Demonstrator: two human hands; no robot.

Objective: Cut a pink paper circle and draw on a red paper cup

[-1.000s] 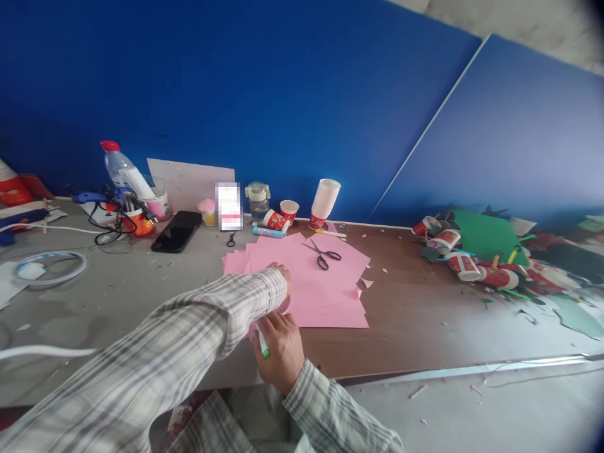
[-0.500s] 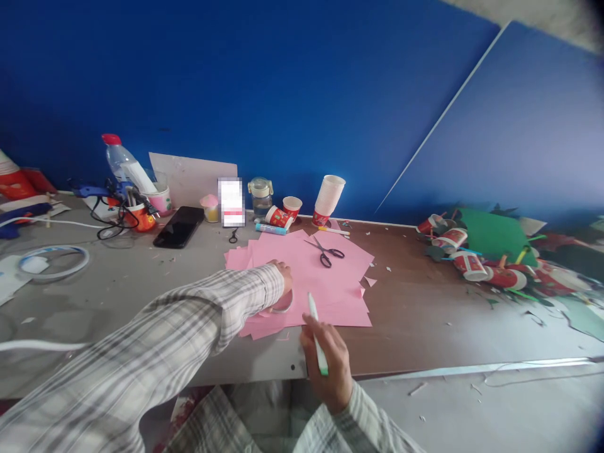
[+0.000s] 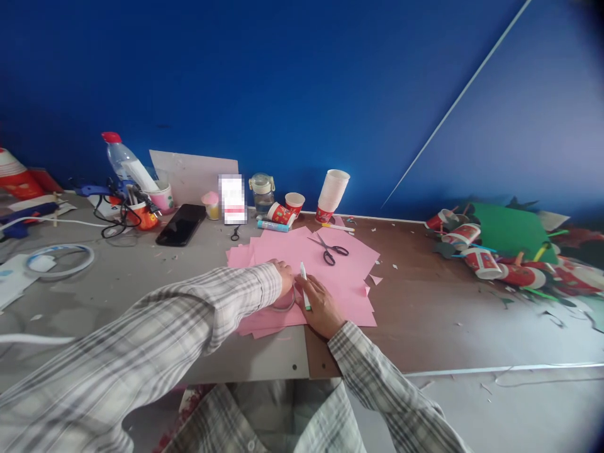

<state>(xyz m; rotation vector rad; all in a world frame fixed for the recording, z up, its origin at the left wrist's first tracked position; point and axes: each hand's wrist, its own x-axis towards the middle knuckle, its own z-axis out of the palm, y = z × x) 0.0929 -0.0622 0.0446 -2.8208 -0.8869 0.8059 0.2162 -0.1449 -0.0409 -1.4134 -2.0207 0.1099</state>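
Pink paper sheets lie in a loose pile on the table in front of me. My left hand is on the pile with curled fingers, pressing on a thin pale ring that shows partly below the wrist. Its fingertips are mostly hidden. Close beside it, my right hand is closed around a white marker with a green end; the marker stands nearly upright in the view. Black-handled scissors rest partly opened on the sheets, beyond my right hand.
Behind the paper stand a glass jar, red paper cups and a leaning cup stack. A blue tube lies in front. At left is a black phone. Cup crafts with green paper crowd the right.
My right hand has moved up and forward with the marker, from the paper's near edge to beside my left hand. My left hand stays in place on the ring.
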